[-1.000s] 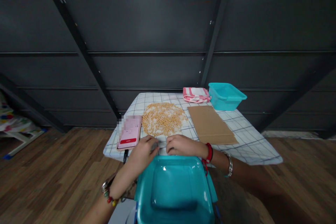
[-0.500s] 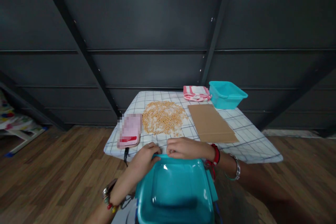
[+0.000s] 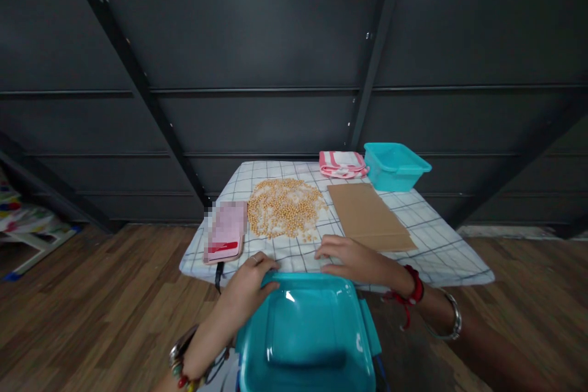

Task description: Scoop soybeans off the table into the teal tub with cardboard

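A teal plastic box with a lid (image 3: 303, 324) sits in front of me, partly cut off by the lower edge of the view. My left hand (image 3: 250, 285) rests at the lid's far left corner, thumb over the rim and fingers apart from it. My right hand (image 3: 353, 260) hovers around the lid's far right corner, its fingers stretched forward and holding nothing. Just beyond both hands, a spread of yellow beans mixed with white grains (image 3: 287, 208) lies on the checked tablecloth (image 3: 441, 251).
A pink phone-like object (image 3: 227, 229) lies at the table's left, with a dark strap below it. On the right are a brown cardboard sheet (image 3: 370, 214), a folded pink-and-white cloth (image 3: 342, 164) and an open turquoise basket (image 3: 397, 177). A dark panelled wall (image 3: 257, 122) stands behind.
My right hand has moved right along the far rim of the lid and its curled fingers have opened out. The left hand has shifted slightly down and left, staying by its corner.
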{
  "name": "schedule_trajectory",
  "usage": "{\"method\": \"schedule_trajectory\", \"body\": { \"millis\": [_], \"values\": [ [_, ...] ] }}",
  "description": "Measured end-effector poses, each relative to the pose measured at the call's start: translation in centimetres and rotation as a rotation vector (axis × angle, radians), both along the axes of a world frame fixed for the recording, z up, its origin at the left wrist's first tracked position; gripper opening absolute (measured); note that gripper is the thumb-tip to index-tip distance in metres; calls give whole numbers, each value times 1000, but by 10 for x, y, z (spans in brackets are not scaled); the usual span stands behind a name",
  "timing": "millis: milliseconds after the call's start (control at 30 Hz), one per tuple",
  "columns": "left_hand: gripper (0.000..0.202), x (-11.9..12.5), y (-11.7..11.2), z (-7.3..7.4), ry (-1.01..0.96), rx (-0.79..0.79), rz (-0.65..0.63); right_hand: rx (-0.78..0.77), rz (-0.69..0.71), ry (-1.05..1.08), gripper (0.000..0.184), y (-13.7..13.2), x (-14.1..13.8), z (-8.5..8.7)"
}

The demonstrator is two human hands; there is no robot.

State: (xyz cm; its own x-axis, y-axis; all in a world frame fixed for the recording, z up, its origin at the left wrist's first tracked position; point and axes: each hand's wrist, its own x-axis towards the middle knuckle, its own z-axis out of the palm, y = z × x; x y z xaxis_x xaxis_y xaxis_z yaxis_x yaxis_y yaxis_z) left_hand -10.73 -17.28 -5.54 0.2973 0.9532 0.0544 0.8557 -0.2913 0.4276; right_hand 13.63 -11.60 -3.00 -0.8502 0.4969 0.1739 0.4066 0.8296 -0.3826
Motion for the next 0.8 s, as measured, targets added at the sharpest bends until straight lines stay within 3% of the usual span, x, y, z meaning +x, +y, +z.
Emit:
{"method": "schedule_trajectory", "body": {
  "millis": [100,133,233,533,800],
  "values": [
    [25,-3,-11,-5,84,71,110,43,-48,-41,14,-18,11,-7],
    [27,-4,-15,-7,113,73,133,138,-79,-80,12,-23,12,-11],
    [33,-4,-23,-13,179,37,172,233,-110,-104,6,-32,9,-18],
    [38,-4,-18,-29,210,95,113,401,-116,-91,16,-35,5,-27],
    [26,3,-24,-22,275,85,212,480,-149,-51,16,-36,11,-44]
  ]
}}
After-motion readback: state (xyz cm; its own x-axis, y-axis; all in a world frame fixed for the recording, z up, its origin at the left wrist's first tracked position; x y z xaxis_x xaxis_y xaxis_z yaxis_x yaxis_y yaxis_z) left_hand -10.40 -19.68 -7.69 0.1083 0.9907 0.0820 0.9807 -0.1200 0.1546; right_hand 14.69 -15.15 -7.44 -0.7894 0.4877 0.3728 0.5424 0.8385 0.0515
